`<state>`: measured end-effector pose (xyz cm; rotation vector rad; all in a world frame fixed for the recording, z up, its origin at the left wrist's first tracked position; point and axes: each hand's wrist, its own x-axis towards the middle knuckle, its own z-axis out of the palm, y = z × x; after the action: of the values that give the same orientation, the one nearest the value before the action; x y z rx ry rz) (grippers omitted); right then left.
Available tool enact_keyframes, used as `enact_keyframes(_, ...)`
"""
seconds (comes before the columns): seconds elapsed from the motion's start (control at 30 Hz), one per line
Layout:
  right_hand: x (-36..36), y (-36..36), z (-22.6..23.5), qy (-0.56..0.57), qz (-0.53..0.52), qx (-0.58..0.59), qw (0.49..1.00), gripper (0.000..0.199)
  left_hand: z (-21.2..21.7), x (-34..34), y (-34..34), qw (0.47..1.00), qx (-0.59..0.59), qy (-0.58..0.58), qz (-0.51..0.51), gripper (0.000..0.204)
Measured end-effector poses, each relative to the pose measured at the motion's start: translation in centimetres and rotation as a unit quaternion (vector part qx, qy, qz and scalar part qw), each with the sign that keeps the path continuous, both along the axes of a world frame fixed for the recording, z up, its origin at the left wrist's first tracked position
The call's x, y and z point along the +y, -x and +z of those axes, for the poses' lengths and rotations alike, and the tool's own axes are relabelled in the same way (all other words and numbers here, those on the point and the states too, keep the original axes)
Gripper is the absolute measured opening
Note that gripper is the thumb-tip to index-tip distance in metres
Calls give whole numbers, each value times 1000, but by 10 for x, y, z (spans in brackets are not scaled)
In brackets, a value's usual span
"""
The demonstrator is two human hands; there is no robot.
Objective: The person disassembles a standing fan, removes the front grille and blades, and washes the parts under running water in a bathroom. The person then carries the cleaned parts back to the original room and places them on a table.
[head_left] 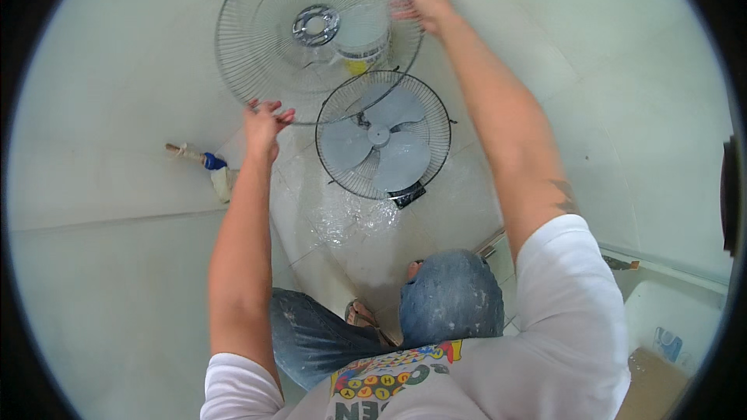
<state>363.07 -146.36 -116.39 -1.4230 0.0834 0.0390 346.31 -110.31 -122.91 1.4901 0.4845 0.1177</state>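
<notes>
A round wire fan grille [264,39] with a metal ring at its hub is held up between my two hands. My left hand [267,118] grips its lower left rim, fingers curled over the wire. On the upper right rim, my right hand [424,6] has its fingers bent round the edge. Below the grille, a fan [379,136] with grey blades lies face up in its rear cage on the wet floor. The grille's lower edge overlaps the fan's top in this view; whether they touch I cannot tell. Through the wires shows a bucket [364,35] with a yellow patch.
A faucet with a blue part [212,161] juts from the left wall. Water glistens on the tiled floor [334,225] in front of the fan. At the lower right stands a white basin or tub [661,303], and my bent knees are near the fan.
</notes>
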Motion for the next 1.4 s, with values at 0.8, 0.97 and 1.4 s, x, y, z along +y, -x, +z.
enact_keyframes(0.8, 59, 227, 4, 444, -53, -525, 724, 43, 147, -144, 33, 898, -241, 355, -97, 73)
enact_keyframes(0.97, 10, 149, -72, 85, -321, 102, 938, 75, 51, -78, -1, 878, -193, 430, -82, 58)
enact_keyframes(1.4, -15, 72, -41, 162, -354, -87, 917, 56, -90, -73, -43, 915, 120, 371, 104, 82)
